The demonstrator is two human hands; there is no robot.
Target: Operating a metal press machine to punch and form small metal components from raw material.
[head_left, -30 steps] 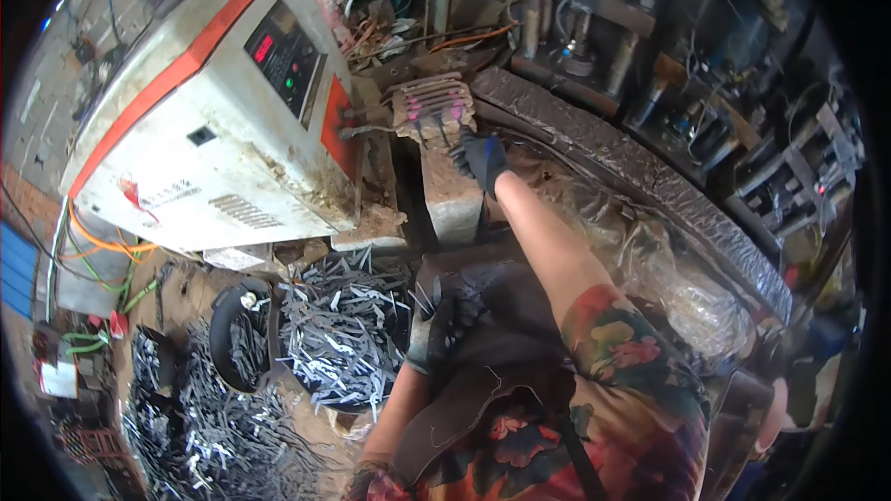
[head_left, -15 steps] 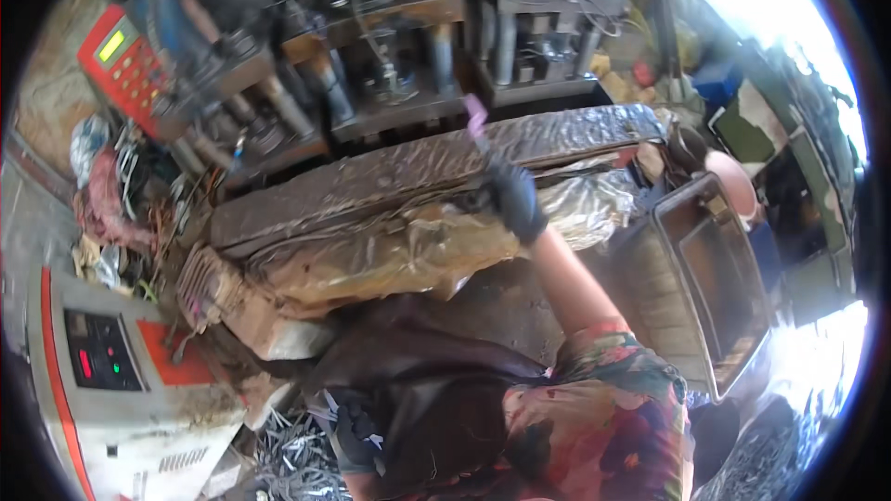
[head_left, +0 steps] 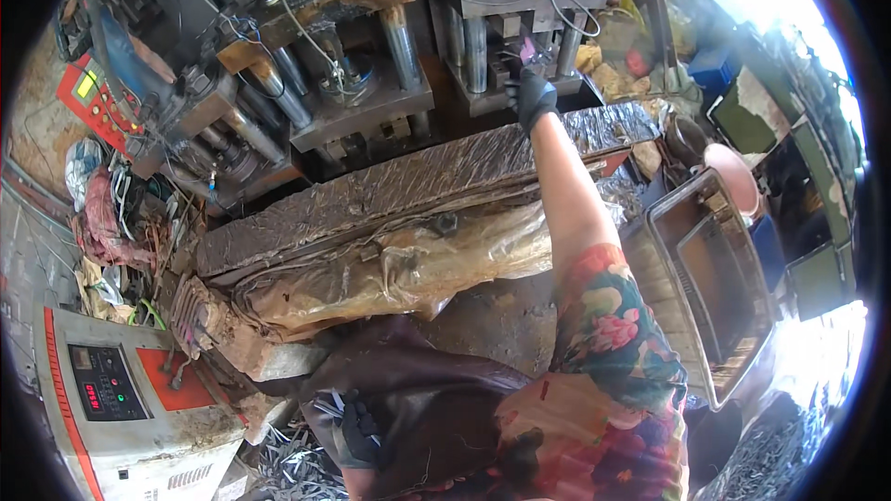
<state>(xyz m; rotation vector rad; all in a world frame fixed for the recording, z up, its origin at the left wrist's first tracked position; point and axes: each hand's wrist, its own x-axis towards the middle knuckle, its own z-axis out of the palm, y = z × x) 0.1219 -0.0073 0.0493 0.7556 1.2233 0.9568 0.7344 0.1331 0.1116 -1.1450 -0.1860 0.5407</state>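
Note:
My right hand (head_left: 534, 97) wears a black glove and reaches far forward to the press machine (head_left: 506, 28). Its fingers pinch a small pink piece (head_left: 527, 48) at the press's lower plate. My left hand (head_left: 360, 427), also in a black glove, rests low on a dark apron in my lap. It is closed on a few thin metal pieces (head_left: 334, 405). A flowered sleeve covers my right upper arm.
A foil-wrapped bench edge (head_left: 399, 186) runs across the middle, with crumpled plastic sheet (head_left: 408, 269) below it. A second press (head_left: 343, 83) stands at the left. A white and red control box (head_left: 111, 399) sits lower left. A metal tray (head_left: 715, 269) stands at the right. Metal parts lie piled on the floor (head_left: 288, 473).
The view has swung from the control box and floor pile to the presses. My right hand has moved from the bench edge up to the press, carrying the pink piece.

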